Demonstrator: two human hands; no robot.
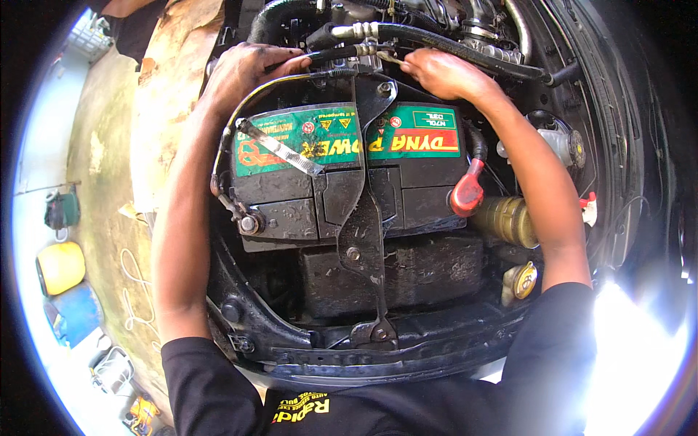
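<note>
Over the far side of a car battery (280, 218), my left hand (247, 73) is closed round a black rubber hose (331, 55). The hose points right and ends in a metal fitting (366, 50). My right hand (440, 73) reaches in from the right, thumb and fingers pinched at a thin, light-coloured metal piece (390, 58) beside that fitting. Whether the piece is joined to the fitting, I cannot tell. Just beyond runs a thicker black hose (451, 42) with its own metal collar. Both forearms pass either side of the battery.
A black hold-down bracket (352, 218) crosses the battery, with a silver strip (287, 150) on top. The red terminal cover (467, 190) sits at its right. A yellow-capped filler neck (523, 280) stands nearer. Cardboard (174, 73) and a yellow container (62, 267) lie left.
</note>
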